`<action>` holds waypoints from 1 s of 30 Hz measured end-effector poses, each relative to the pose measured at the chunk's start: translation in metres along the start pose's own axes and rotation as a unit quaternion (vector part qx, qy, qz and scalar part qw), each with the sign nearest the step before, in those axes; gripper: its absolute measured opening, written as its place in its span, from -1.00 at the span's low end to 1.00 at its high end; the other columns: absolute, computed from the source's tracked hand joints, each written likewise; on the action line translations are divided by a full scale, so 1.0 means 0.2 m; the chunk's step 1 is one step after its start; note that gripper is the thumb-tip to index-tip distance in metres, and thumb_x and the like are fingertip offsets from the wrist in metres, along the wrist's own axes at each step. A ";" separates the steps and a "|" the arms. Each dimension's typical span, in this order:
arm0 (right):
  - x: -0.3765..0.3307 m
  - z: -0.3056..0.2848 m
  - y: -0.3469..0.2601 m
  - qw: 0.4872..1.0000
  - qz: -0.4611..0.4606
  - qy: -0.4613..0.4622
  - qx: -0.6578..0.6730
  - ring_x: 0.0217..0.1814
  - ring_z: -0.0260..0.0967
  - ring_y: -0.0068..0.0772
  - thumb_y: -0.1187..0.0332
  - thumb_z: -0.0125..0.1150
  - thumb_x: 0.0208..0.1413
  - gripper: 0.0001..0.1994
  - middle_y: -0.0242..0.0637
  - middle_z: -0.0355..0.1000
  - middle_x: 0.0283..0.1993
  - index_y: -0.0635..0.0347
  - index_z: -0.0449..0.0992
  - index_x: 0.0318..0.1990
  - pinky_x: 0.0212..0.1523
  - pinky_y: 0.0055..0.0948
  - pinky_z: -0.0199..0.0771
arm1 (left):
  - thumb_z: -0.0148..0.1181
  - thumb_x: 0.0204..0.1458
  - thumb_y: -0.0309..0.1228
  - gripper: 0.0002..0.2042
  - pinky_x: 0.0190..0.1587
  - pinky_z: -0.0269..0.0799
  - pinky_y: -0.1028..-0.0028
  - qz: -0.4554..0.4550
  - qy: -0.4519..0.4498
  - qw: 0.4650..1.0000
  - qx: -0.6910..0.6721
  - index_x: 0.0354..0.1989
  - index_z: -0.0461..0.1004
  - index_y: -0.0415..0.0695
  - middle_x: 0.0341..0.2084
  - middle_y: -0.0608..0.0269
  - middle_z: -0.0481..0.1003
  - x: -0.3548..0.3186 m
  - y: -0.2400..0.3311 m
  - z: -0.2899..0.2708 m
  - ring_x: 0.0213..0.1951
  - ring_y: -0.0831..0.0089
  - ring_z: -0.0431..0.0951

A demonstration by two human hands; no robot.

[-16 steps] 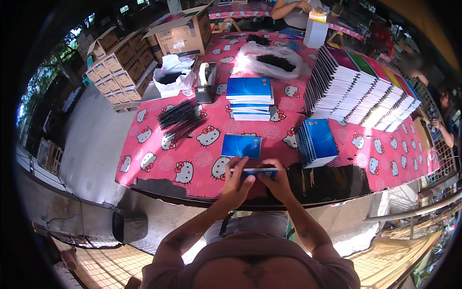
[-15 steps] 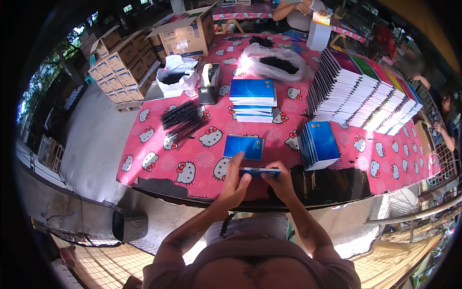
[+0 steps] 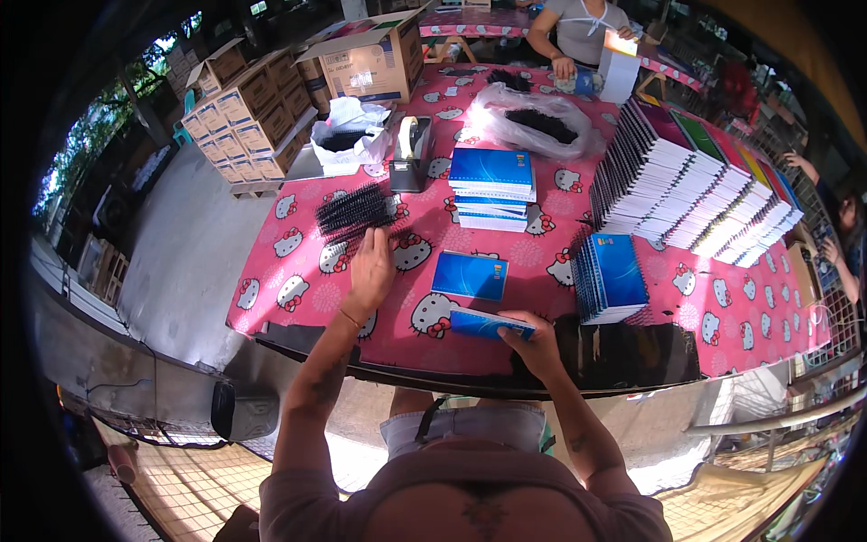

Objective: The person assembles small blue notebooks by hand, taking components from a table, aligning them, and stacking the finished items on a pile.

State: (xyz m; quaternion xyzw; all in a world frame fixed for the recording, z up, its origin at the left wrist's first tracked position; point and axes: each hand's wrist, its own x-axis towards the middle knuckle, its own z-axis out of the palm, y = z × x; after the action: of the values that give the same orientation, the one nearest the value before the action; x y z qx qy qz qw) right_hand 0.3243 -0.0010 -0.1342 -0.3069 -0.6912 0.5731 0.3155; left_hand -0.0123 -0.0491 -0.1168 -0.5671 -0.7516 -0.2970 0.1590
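My right hand [image 3: 535, 343] grips a blue-covered notebook [image 3: 479, 322] by its right end, thumb on top, just above the table's near edge. Beyond it another blue notebook [image 3: 470, 275] lies flat on the pink cloth. My left hand [image 3: 372, 274] reaches to the near edge of a pile of black spiral binding coils [image 3: 350, 215]. Its fingers are pinched together on a coil there, though the fingertips partly hide it. To the right stands a stack of bound blue notebooks [image 3: 619, 271], and farther back a stack of blue-covered notebooks [image 3: 492, 167].
A tape dispenser [image 3: 411, 158] and a white bag of coils [image 3: 348, 144] sit behind the pile. A clear plastic bag [image 3: 578, 140] holds black coils. Tall rows of spiral notebooks [image 3: 650, 194] fill the right side. Cartons [image 3: 375, 68] stand far left; a person [image 3: 578, 32] works opposite.
My left hand has left the notebook and moved left to the coils. My right hand keeps the notebook, now tilted with its cover showing. The person opposite has lowered a hand to the table.
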 end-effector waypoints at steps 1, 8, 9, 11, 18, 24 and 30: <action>0.00 -0.01 -0.01 1.000 0.003 -0.001 -0.002 -0.19 0.45 -0.59 0.41 0.36 0.10 -0.73 -0.34 0.54 -0.20 0.23 0.59 -0.04 -0.16 -0.55 0.43 | 0.10 0.19 -0.40 -0.72 -0.21 0.45 0.13 -0.029 0.006 0.999 -0.042 0.04 0.38 -0.20 -0.18 -0.03 0.48 0.00 0.10 -0.06 -0.17 0.08 0.53; 0.00 0.00 -0.01 1.000 -0.007 -0.002 -0.010 -0.21 0.45 -0.60 0.39 0.35 0.12 -0.74 -0.35 0.54 -0.22 0.23 0.58 -0.04 -0.19 -0.55 0.44 | 0.19 0.15 -0.50 -0.85 -0.40 0.42 0.44 -0.060 -0.075 0.926 -0.366 -0.15 0.57 -0.26 -0.41 0.07 0.57 -0.32 0.48 -0.32 -0.49 0.40 0.53; 0.00 0.00 -0.01 1.000 -0.007 -0.001 -0.010 -0.22 0.45 -0.60 0.39 0.35 0.12 -0.74 -0.35 0.54 -0.22 0.23 0.58 -0.04 -0.19 -0.55 0.44 | 0.20 0.15 -0.48 -0.85 -0.44 0.45 0.43 -0.047 -0.080 0.932 -0.350 -0.16 0.57 -0.26 -0.41 0.05 0.56 -0.34 0.51 -0.34 -0.47 0.37 0.57; 0.00 0.00 -0.01 1.000 -0.005 0.001 -0.010 -0.22 0.44 -0.60 0.39 0.34 0.12 -0.75 -0.35 0.54 -0.22 0.23 0.59 -0.05 -0.20 -0.55 0.44 | 0.22 0.15 -0.45 -0.85 -0.50 0.52 0.41 -0.022 -0.089 0.943 -0.319 -0.18 0.58 -0.27 -0.40 0.01 0.54 -0.35 0.55 -0.37 -0.44 0.30 0.63; 0.00 0.01 0.00 0.999 -0.041 0.013 -0.014 -0.21 0.44 -0.59 0.41 0.33 0.13 -0.76 -0.34 0.54 -0.22 0.24 0.59 -0.06 -0.19 -0.55 0.44 | 0.21 0.18 -0.39 -0.84 -0.54 0.50 0.43 -0.040 -0.084 0.950 -0.297 -0.25 0.61 -0.25 -0.55 0.07 0.55 -0.36 0.50 -0.32 -0.54 0.31 0.63; 0.00 0.01 0.02 0.999 -0.040 0.011 -0.010 -0.21 0.44 -0.58 0.40 0.35 0.12 -0.78 -0.34 0.54 -0.22 0.24 0.59 -0.09 -0.17 -0.54 0.43 | 0.22 0.18 -0.39 -0.85 -0.53 0.45 0.39 -0.092 -0.133 0.949 -0.269 -0.29 0.60 -0.23 -0.62 0.12 0.55 -0.33 0.48 -0.29 -0.57 0.24 0.60; 0.00 0.00 -0.01 0.998 -0.053 0.000 -0.034 -0.24 0.46 -0.52 0.37 0.36 0.11 -0.77 -0.31 0.54 -0.25 0.22 0.59 -0.10 -0.18 -0.50 0.42 | 0.24 0.16 -0.37 -0.82 -0.47 0.46 0.36 0.060 -0.083 0.938 -0.331 -0.19 0.53 -0.23 -0.49 0.09 0.54 -0.25 0.47 -0.29 -0.49 0.25 0.61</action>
State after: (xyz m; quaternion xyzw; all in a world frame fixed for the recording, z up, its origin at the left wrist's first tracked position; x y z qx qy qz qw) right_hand 0.3253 -0.0015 -0.1332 -0.2799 -0.7255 0.5319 0.3351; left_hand 0.0859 -0.1062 -0.0748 -0.6540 -0.5860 -0.4712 -0.0831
